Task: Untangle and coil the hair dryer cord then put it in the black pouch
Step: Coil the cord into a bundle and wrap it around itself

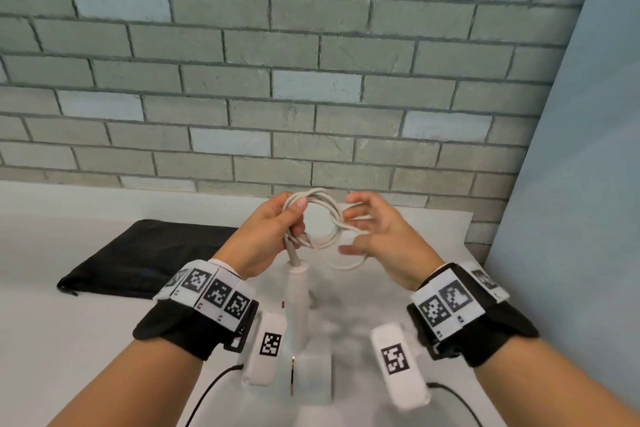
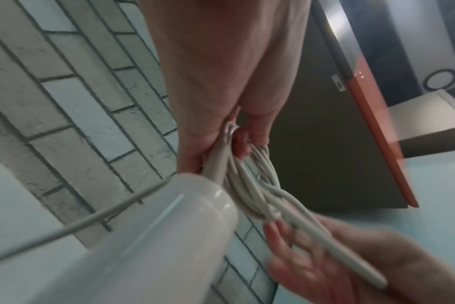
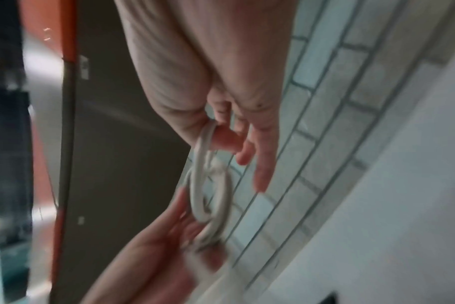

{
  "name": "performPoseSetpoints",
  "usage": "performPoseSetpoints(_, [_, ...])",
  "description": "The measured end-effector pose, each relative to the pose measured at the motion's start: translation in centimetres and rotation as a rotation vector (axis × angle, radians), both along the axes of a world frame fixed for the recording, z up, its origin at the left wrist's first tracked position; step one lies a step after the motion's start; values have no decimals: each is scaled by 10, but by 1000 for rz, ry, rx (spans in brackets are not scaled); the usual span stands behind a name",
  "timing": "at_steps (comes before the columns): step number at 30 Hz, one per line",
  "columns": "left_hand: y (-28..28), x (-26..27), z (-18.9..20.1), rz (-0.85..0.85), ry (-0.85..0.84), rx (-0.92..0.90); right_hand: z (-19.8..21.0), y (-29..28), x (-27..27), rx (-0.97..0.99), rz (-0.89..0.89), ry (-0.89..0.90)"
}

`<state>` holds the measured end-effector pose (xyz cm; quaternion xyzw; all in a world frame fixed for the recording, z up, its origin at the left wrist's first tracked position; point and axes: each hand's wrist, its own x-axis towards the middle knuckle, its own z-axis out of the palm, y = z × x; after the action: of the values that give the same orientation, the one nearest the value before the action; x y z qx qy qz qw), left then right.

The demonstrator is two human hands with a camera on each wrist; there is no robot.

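Observation:
Above the table, my left hand grips a coil of the white hair dryer cord, thumb pressed on its top. The white hair dryer hangs from the cord below that hand, its handle close to the left wrist camera. My right hand holds the coil's right side: a strand of the cord is hooked between thumb and a curled finger, the other fingers spread straight. A loose loop droops under it. The black pouch lies flat at the left.
A white table runs up to a grey brick wall. A pale blue panel stands at the right edge. Thin black cables trail from the wrist cameras.

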<state>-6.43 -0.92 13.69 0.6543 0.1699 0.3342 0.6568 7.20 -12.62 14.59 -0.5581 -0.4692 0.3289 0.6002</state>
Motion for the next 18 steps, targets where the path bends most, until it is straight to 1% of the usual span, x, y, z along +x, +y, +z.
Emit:
performPoseSetpoints(3, [3, -1, -1, 20, 20, 0, 3, -12, 23, -73, -174, -305])
performPoseSetpoints(4, [4, -1, -1, 33, 31, 2, 3, -16, 29, -98, -217, -365])
performPoseSetpoints(5, [4, 0, -1, 50, 40, 1, 1, -19, 35, -112, -245, -361])
performPoseSetpoints(6, [5, 1, 0, 71, 48, 15, 0, -22, 40, -112, -247, -286])
performPoseSetpoints(8, [6, 3, 0, 112, 82, 96, 0, -27, 45, -65, -168, -44])
performPoseSetpoints(10, [6, 4, -1, 148, 130, 193, 1, -30, 49, 20, -80, 153])
performPoseSetpoints(12, [6, 6, -3, 173, 155, 255, 4, -32, 49, 104, -59, 278])
performPoseSetpoints(13, [6, 6, -3, 181, 155, 271, 7, -32, 49, 126, -70, 303])
performPoseSetpoints(14, [7, 6, -3, 188, 154, 285, 10, -33, 49, 130, -87, 296])
performPoseSetpoints(15, [8, 6, -4, 196, 157, 300, 11, -35, 50, 118, -114, 249])
performPoseSetpoints(17, [9, 5, -5, 220, 172, 326, 13, -39, 55, 79, -171, 71])
performPoseSetpoints(18, [9, 5, -6, 237, 177, 335, 14, -41, 58, 61, -208, -61])
